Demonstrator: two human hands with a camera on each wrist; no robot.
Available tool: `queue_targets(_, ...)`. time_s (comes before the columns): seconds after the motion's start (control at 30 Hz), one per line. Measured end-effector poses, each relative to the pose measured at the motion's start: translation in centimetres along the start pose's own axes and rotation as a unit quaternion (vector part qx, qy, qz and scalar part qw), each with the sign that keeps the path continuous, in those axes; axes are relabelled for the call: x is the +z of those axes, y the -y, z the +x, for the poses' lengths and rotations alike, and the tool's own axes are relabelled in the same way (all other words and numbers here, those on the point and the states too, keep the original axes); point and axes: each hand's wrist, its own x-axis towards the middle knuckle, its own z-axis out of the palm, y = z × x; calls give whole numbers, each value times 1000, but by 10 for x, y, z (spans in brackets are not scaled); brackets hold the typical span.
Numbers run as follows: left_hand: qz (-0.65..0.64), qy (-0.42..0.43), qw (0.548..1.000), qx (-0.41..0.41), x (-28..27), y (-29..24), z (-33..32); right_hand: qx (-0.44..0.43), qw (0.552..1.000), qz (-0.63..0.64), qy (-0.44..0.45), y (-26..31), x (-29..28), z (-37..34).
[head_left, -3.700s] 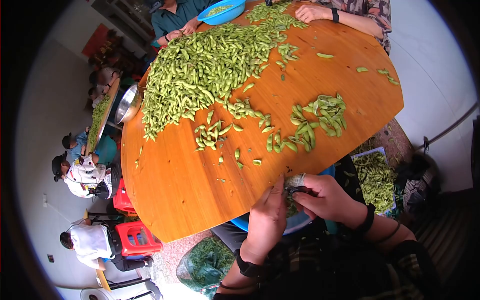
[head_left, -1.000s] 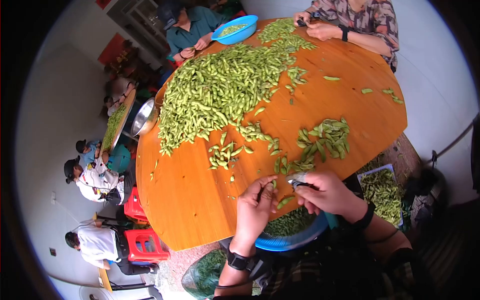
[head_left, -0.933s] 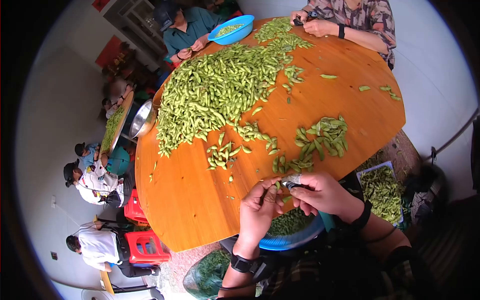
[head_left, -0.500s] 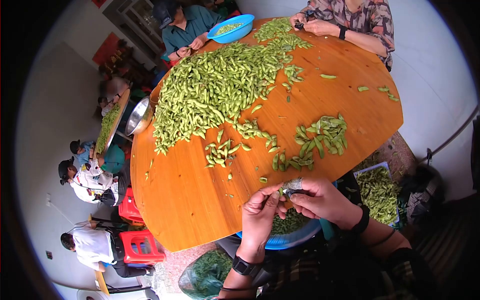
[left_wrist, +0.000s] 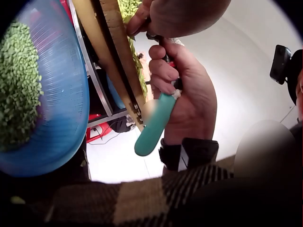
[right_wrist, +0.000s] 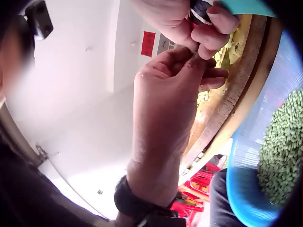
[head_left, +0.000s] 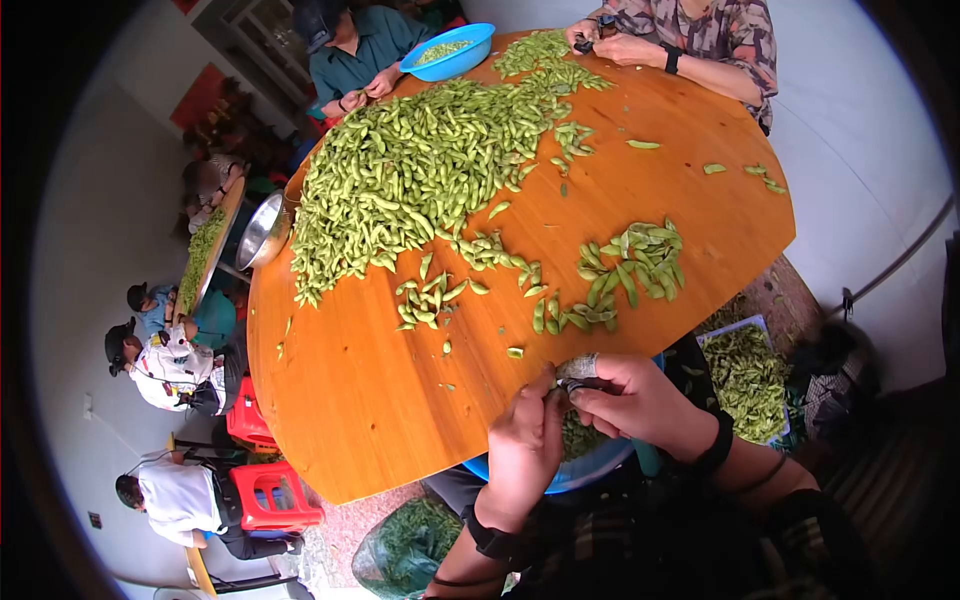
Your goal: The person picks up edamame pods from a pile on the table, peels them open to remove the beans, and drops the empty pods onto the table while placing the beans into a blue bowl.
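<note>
Pod heap [head_left: 400, 170]: lies on the table [head_left: 360, 400]. Left hand [head_left: 525, 440]: pinches what appears to be a pod, hidden at the fingertips. Tub [left_wrist: 61, 61], shelled beans [left_wrist: 19, 90]: below the hands. Right hand [head_left: 645, 400]: grips teal-handled tool [left_wrist: 156, 127]. Change: hands, apart a second ago, now meet; shelling seems under way.

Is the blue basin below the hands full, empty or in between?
In between: both wrist views show green beans inside the basin, with bare wall above them.
</note>
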Motion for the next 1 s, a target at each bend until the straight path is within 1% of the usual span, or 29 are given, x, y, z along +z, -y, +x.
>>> queue_targets(0.03,-49,4,999,-24,0,2,0,41,996,77,12,1,0,0)
queue_targets(0.07,-97,8,994,-49,0,3,-1,42,996,77,12,2,1,1)
queue_targets(0.1,-97,8,994,-50,0,3,-2,41,995,95,12,2,3,1)
queue_targets(0.17,-175,15,978,-115,2,3,-3,39,993,113,12,2,4,2)
queue_targets(0.3,-151,-15,985,-84,9,11,-4,40,990,134,18,3,6,3)
queue_targets(0.33,-272,-25,952,-138,12,14,-7,43,989,140,28,4,6,3)
queue_targets(0.37,-389,-33,901,-191,13,14,-8,43,989,139,27,4,7,3)
queue_targets(0.4,-390,-32,901,-190,11,14,-8,49,989,139,25,5,8,3)
queue_targets(0.43,-481,-21,845,-232,7,12,-5,54,989,139,23,6,9,3)
queue_targets(0.47,-566,-10,778,-273,2,8,-4,55,988,139,23,7,8,3)
queue_targets(0.5,-607,-14,733,-306,0,5,0,62,990,126,30,9,7,4)
queue_targets(0.53,-607,-14,733,-307,-1,6,0,68,990,114,36,10,6,5)
queue_targets(0.6,-675,-2,657,-336,-4,12,1,76,989,119,41,15,6,6)
queue_targets(0.63,-700,3,629,-338,-4,17,0,83,987,128,43,17,6,6)
queue_targets(0.67,-701,6,628,-339,-3,18,0,88,986,137,46,19,7,7)
queue_targets(0.73,-753,5,557,-352,-2,20,0,93,986,134,43,21,7,10)
queue_targets(0.77,-753,9,556,-352,-3,16,1,83,988,122,49,22,6,12)
queue_targets(0.83,-719,-59,595,-354,-2,2,4,71,990,109,50,23,7,13)
queue_targets(0.87,-720,-56,594,-355,1,4,4,69,992,96,51,22,8,14)
queue_targets(0.9,-634,-52,710,-303,4,7,2,67,993,83,54,22,10,14)
queue_targets(0.93,-531,-48,810,-244,6,9,-2,69,993,83,55,20,13,13)
queue_targets(0.97,-490,-53,842,-221,5,7,-2,62,993,92,51,20,16,14)
queue_targets(1.0,-489,-56,841,-223,4,9,-3,55,992,101,47,20,18,15)
